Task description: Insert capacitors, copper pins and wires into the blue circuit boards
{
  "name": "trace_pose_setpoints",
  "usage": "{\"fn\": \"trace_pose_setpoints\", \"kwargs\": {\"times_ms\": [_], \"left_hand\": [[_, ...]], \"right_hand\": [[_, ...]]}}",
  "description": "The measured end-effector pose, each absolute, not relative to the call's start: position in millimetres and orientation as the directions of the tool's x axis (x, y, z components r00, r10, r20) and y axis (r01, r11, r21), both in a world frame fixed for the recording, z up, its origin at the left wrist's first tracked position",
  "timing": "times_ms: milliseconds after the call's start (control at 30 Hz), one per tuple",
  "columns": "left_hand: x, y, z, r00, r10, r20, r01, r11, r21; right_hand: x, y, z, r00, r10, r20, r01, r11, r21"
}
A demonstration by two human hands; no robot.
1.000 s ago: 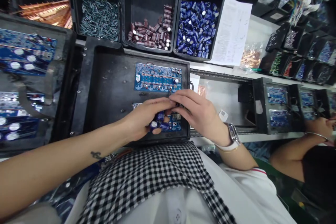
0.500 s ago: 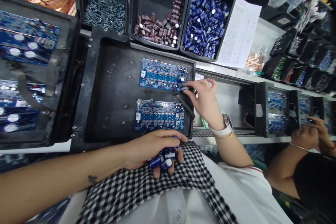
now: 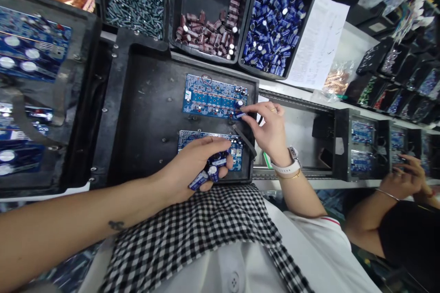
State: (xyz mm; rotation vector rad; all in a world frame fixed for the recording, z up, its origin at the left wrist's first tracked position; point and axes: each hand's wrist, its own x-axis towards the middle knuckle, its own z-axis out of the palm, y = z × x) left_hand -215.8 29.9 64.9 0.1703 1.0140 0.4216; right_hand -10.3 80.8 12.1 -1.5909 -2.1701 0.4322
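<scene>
My left hand (image 3: 202, 162) is curled round several blue capacitors (image 3: 213, 171), over the front edge of the nearer blue circuit board (image 3: 185, 136), and hides part of it. Between the thumb and fingertips of my right hand (image 3: 266, 123) is one blue capacitor (image 3: 239, 114), at the lower right corner of the farther circuit board (image 3: 209, 94). Whether its leads sit in the board I cannot tell. Another capacitor (image 3: 239, 103) stands upright on that board just behind it. Both boards lie in a black tray (image 3: 147, 100).
Behind the tray stand bins of blue capacitors (image 3: 273, 32), brown capacitors (image 3: 209, 36) and small grey-green parts (image 3: 135, 2). A dark strap (image 3: 244, 139) crosses the tray's right side. Another tray with boards (image 3: 82, 62) is at left. At right, a co-worker's hands (image 3: 407, 176) work over further trays.
My left hand has risen from above the apron to the nearer board, its fingers curling tighter round the capacitors. My right hand has stayed at the farther board's corner, its capacitor now tilted differently.
</scene>
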Motion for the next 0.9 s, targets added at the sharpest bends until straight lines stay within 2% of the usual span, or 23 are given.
{"fn": "trace_pose_setpoints", "kwargs": {"times_ms": [133,300,433,667,767,833,900], "left_hand": [[-210.9,38.9,65.5,0.410,0.470,-0.782,-0.293,0.880,0.375],[-206.3,41.6,64.1,0.387,0.443,-0.809,-0.327,0.886,0.329],[-205.4,44.2,64.7,0.349,0.441,-0.827,-0.349,0.880,0.322],[-202.7,47.8,61.1,0.365,0.453,-0.814,-0.366,0.873,0.322],[-205.5,48.0,59.9,0.408,0.490,-0.771,-0.382,0.858,0.343],[-207.3,47.9,59.8,0.488,0.520,-0.701,-0.379,0.850,0.366],[-207.2,47.8,59.7,0.564,0.523,-0.639,-0.361,0.852,0.378]], "right_hand": [[-9.3,80.2,11.0,-0.272,0.950,0.155,0.820,0.313,-0.480],[-10.5,79.0,12.5,-0.356,0.919,0.169,0.824,0.394,-0.406],[-8.6,81.5,11.7,-0.405,0.894,0.192,0.801,0.448,-0.396],[-2.3,88.8,7.5,-0.641,0.739,0.208,0.696,0.674,-0.249],[-7.4,77.5,24.9,-0.581,0.782,0.224,0.718,0.623,-0.311],[-11.9,66.3,41.4,-0.521,0.834,0.183,0.731,0.547,-0.408],[-14.8,59.2,53.4,-0.470,0.873,0.133,0.757,0.476,-0.448]]}}
